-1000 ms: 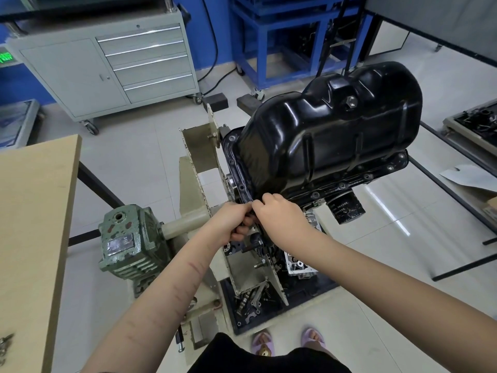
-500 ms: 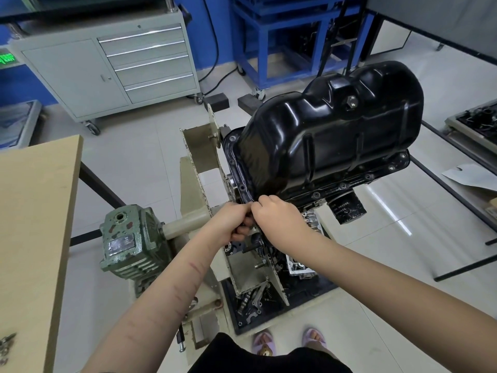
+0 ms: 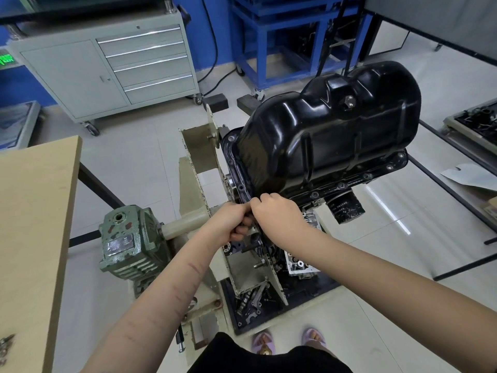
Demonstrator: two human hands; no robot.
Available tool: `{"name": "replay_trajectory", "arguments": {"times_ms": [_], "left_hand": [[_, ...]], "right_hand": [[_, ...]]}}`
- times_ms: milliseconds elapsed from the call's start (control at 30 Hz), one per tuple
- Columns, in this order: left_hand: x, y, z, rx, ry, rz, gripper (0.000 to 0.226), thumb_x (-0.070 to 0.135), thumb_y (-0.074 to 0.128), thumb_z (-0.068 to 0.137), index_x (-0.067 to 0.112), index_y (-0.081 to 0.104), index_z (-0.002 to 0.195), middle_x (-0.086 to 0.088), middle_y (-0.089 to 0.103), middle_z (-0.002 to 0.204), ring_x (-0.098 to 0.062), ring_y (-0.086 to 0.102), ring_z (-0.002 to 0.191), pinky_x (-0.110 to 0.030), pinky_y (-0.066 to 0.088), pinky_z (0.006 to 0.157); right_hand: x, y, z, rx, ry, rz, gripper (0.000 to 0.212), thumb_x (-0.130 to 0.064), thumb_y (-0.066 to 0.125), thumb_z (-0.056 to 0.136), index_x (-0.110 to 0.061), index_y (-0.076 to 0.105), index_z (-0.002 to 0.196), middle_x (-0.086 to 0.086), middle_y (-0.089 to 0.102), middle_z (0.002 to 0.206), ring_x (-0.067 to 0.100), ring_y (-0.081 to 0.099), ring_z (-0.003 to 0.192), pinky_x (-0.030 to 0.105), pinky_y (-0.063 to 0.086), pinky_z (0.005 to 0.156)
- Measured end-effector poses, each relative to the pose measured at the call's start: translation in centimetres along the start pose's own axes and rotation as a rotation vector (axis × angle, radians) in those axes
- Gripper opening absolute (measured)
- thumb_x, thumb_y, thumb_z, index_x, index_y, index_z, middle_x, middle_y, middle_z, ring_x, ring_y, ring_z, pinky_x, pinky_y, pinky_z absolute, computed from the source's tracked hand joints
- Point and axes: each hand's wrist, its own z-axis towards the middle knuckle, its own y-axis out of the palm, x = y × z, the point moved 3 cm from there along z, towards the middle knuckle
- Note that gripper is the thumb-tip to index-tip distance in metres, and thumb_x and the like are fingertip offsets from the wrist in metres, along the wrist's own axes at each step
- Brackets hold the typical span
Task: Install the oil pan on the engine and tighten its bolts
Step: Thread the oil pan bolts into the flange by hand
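Note:
A glossy black oil pan point(image 3: 328, 135) sits on the engine point(image 3: 304, 254), which hangs in a beige stand point(image 3: 199, 184). Bolts point(image 3: 341, 185) show along the pan's near flange. Both my hands meet at the pan's near left corner. My left hand point(image 3: 231, 222) has its fingers curled there, and what they hold is hidden. My right hand point(image 3: 274, 211) pinches something small at the flange edge; the item itself is covered by my fingers.
A green gearbox point(image 3: 126, 240) sticks out left of the stand. A wooden table point(image 3: 32, 224) lies at the left, with small metal parts point(image 3: 5, 345) on its near edge. A grey drawer cabinet point(image 3: 107, 68) and blue frame point(image 3: 290, 36) stand behind. A parts tray point(image 3: 277, 300) sits on the floor below.
Both hands stay at the same flange corner; only small finger movement shows. The pan and stand have not moved.

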Motion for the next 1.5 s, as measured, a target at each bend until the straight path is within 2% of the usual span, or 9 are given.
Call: {"name": "replay_trajectory", "arguments": {"times_ms": [133, 300, 433, 667, 867, 1033, 1233, 1333, 1500], "left_hand": [[0.0, 0.0, 0.0, -0.003, -0.012, -0.006, 0.043, 0.023, 0.039, 0.098, 0.014, 0.039, 0.056, 0.008, 0.031, 0.035, -0.004, 0.019, 0.027, -0.007, 0.012, 0.034], [0.0, 0.0, 0.0, 0.009, -0.013, 0.004, 0.044, 0.022, 0.039, 0.098, 0.014, 0.039, 0.055, 0.007, 0.030, 0.035, -0.004, 0.019, 0.027, -0.007, 0.012, 0.034], [0.0, 0.0, 0.0, 0.018, -0.024, 0.000, 0.042, 0.022, 0.039, 0.098, 0.013, 0.040, 0.057, 0.007, 0.030, 0.036, -0.004, 0.019, 0.027, -0.007, 0.012, 0.033], [0.0, 0.0, 0.0, 0.022, -0.033, -0.003, 0.044, 0.023, 0.040, 0.098, 0.012, 0.042, 0.056, 0.007, 0.030, 0.036, -0.004, 0.020, 0.026, -0.006, 0.013, 0.033], [-0.1, 0.0, 0.0, 0.023, -0.029, -0.006, 0.042, 0.021, 0.038, 0.097, 0.013, 0.038, 0.056, 0.008, 0.031, 0.034, -0.004, 0.019, 0.027, -0.007, 0.012, 0.033], [-0.1, 0.0, 0.0, 0.027, -0.028, -0.013, 0.039, 0.019, 0.038, 0.097, 0.013, 0.038, 0.058, 0.007, 0.031, 0.034, -0.004, 0.019, 0.027, -0.007, 0.013, 0.033], [0.0, 0.1, 0.0, 0.024, -0.036, -0.011, 0.046, 0.026, 0.041, 0.098, 0.012, 0.042, 0.055, 0.007, 0.030, 0.036, -0.004, 0.019, 0.026, -0.007, 0.012, 0.032], [0.0, 0.1, 0.0, 0.027, -0.033, -0.009, 0.046, 0.027, 0.040, 0.098, 0.012, 0.042, 0.055, 0.008, 0.030, 0.036, -0.004, 0.019, 0.026, -0.007, 0.012, 0.032], [0.0, 0.1, 0.0, 0.030, -0.032, -0.004, 0.042, 0.022, 0.038, 0.098, 0.012, 0.041, 0.057, 0.008, 0.031, 0.035, -0.004, 0.020, 0.026, -0.007, 0.013, 0.032]], "right_hand": [[0.5, 1.4, 0.3, -0.229, -0.059, 0.049, 0.023, -0.005, 0.040, 0.093, -0.003, 0.049, 0.113, 0.014, 0.053, 0.115, 0.027, 0.051, 0.109, 0.032, 0.046, 0.080], [0.0, 0.8, 0.5, 0.030, 0.032, -0.127, 0.038, -0.035, 0.087, 0.027, -0.014, 0.058, 0.041, -0.001, 0.052, 0.040, 0.004, 0.052, 0.037, 0.014, 0.032, 0.030], [0.0, 1.2, -0.1, 0.115, 0.011, -0.095, 0.037, -0.027, 0.088, 0.025, -0.015, 0.057, 0.043, -0.004, 0.050, 0.040, 0.007, 0.051, 0.036, 0.014, 0.029, 0.028], [0.9, 2.4, 0.0, -0.153, -0.074, 0.044, 0.021, -0.003, 0.046, 0.089, -0.003, 0.051, 0.109, 0.012, 0.054, 0.112, 0.025, 0.050, 0.107, 0.030, 0.046, 0.078], [0.0, 1.0, 0.2, 0.061, -0.011, -0.084, 0.037, -0.031, 0.089, 0.027, -0.015, 0.060, 0.044, -0.004, 0.053, 0.042, 0.005, 0.053, 0.038, 0.015, 0.032, 0.029], [0.4, 2.1, 0.1, -0.049, -0.113, 0.052, 0.021, -0.005, 0.050, 0.087, -0.003, 0.053, 0.107, 0.012, 0.058, 0.104, 0.026, 0.056, 0.099, 0.031, 0.047, 0.069], [0.8, 2.4, 0.4, -0.134, -0.094, 0.084, 0.023, -0.005, 0.038, 0.094, -0.002, 0.048, 0.114, 0.012, 0.053, 0.116, 0.028, 0.051, 0.109, 0.033, 0.044, 0.080], [0.6, 2.4, 0.4, -0.061, -0.068, -0.026, 0.020, -0.019, 0.046, 0.094, -0.006, 0.056, 0.106, 0.008, 0.061, 0.106, 0.021, 0.060, 0.098, 0.027, 0.048, 0.071], [0.4, 1.3, -0.2, 0.115, 0.009, -0.017, 0.038, -0.029, 0.090, 0.031, -0.016, 0.061, 0.050, -0.002, 0.051, 0.041, 0.007, 0.051, 0.035, 0.016, 0.029, 0.028]]}}
